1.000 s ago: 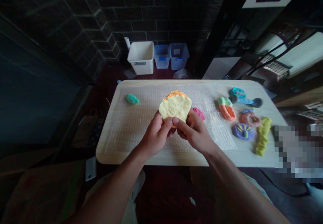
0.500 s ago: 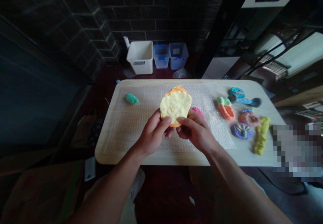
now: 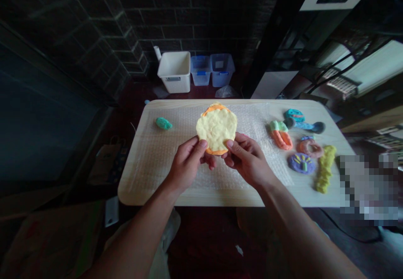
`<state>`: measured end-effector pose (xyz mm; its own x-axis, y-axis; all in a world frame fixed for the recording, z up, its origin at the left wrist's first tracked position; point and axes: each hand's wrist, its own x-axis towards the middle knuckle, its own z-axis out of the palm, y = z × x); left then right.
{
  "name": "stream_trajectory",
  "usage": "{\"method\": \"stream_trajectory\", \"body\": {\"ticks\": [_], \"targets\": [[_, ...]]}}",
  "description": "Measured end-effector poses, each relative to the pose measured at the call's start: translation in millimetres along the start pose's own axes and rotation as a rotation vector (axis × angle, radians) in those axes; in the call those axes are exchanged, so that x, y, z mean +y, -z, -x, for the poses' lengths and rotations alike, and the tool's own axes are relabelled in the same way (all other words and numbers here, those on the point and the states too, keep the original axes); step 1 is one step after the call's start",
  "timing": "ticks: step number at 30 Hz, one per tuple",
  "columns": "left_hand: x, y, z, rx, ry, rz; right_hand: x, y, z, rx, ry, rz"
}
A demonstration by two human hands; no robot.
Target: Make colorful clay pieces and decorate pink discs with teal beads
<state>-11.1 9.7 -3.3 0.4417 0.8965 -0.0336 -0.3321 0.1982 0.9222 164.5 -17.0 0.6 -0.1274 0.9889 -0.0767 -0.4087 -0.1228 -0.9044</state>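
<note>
Between my two hands is a flat, roundish disc of modelling clay [image 3: 216, 128], pale yellow on the face toward me. Orange clay shows along its top and bottom edges, with more pale yellow behind the top. My left hand [image 3: 188, 159] pinches the lower left edge, thumb on the front. At the lower right edge my right hand [image 3: 247, 157] does the same, its fingers curled behind. The disc is held up above the bubble wrap [image 3: 157, 161]. A pink clay lump [image 3: 244, 136] is almost wholly hidden behind my right hand.
A green clay lump [image 3: 164, 123] lies on the left of the table [image 3: 189, 198]. Several clay pieces sit on the right, among them a purple disc [image 3: 301, 164], a yellow bumpy strip [image 3: 326, 169] and a blue-grey dumbbell shape [image 3: 305, 126]. A white bin [image 3: 174, 77] stands behind the table.
Both hands have lifted the clay disc slightly, and my thumbs have moved apart toward its lower corners. More orange shows at the bottom edge, and the pink lump has become mostly covered.
</note>
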Motion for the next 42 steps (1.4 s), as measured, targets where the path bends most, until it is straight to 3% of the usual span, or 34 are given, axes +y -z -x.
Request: {"method": "stream_trajectory", "body": {"ticks": [8, 15, 33, 39, 42], "targets": [[-4.6, -3.1, -3.1, 0.035, -0.004, -0.086, 0.4, -9.1, -1.7, -0.055, 0.053, 0.152], [-1.3, -6.3, -0.2, -0.064, 0.061, 0.010, 0.1, -3.0, 0.1, -0.099, 0.015, 0.101], [11.4, 9.4, 1.5, -0.077, 0.195, 0.131, -6.3, 8.7, 1.2, -0.151, 0.033, -0.006], [8.7, 11.6, -1.0, -0.031, 0.204, 0.129, -7.7, 9.8, 1.6, -0.153, 0.051, 0.078], [-1.5, 9.0, -2.7, 0.106, 0.110, 0.078, -5.3, 8.7, 1.3, -0.022, 0.136, 0.312]]}}
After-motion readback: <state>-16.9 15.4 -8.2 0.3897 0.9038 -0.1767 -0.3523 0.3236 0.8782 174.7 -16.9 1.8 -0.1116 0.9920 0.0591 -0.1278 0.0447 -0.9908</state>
